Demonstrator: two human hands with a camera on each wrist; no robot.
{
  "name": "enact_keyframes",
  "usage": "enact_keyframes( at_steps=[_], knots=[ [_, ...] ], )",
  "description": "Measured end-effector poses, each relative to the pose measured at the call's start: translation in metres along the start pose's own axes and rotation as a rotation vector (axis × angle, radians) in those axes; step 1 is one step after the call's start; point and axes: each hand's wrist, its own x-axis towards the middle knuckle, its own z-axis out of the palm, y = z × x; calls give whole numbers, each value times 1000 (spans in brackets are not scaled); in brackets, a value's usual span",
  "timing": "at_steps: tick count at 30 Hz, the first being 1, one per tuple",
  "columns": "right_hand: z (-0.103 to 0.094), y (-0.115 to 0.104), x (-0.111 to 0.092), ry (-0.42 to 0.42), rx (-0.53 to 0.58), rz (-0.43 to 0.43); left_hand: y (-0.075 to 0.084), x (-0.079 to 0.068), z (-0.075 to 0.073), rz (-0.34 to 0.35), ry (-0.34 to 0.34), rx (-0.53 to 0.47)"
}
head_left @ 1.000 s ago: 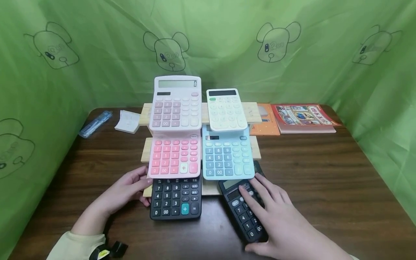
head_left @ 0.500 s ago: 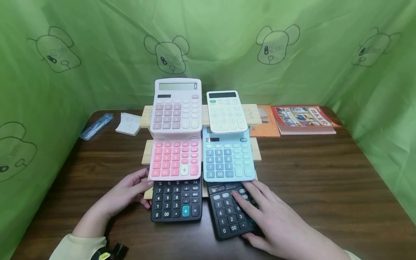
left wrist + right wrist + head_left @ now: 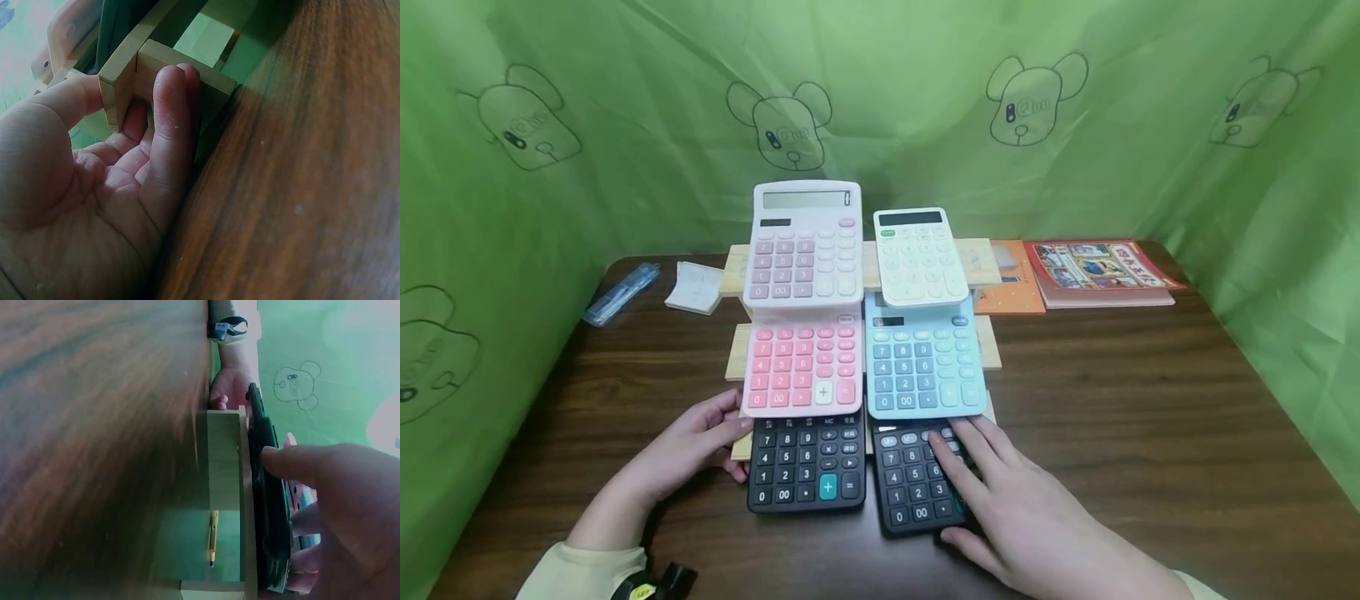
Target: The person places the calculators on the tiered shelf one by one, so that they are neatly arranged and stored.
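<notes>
A stepped wooden rack (image 3: pixel 739 350) bears calculators in two columns. At its lower left end my left hand (image 3: pixel 703 433) grips the lowest board; in the left wrist view the thumb lies against the board's end, with fingers curled below. My right hand (image 3: pixel 1000 492) holds a black calculator (image 3: pixel 917 492) on the lowest step at right, fingers over its keys and thumb at its near edge. Its upper part is hidden under the blue calculator (image 3: pixel 925 367). Left of it lies another black calculator (image 3: pixel 805 467), with a teal plus key, below the pink calculator (image 3: pixel 803 358).
A lilac calculator (image 3: pixel 808 242) and a pale cream calculator (image 3: pixel 921 258) occupy the top step. Behind on the right lie an orange booklet (image 3: pixel 1018 287) and a red comic book (image 3: pixel 1101 267). White paper (image 3: pixel 695 287) and a clear blue packet (image 3: pixel 621 294) lie back left.
My right hand has moved the right black calculator leftward and up, turning it from a slant to nearly straight, its top now under the blue one. My left hand keeps its grip on the rack.
</notes>
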Motion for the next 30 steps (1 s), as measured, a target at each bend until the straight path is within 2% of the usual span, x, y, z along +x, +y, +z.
enact_keyframes(
  at_steps=[11,22,30],
  knots=[
    [-1,-5,6,57,-27,57,2,-1,0,-20,3,2],
    [1,-4,5,126,-33,56,3,0,2,8,-7,4],
    [4,-3,7,130,-22,58,4,2,2,-16,11,12]
  ],
)
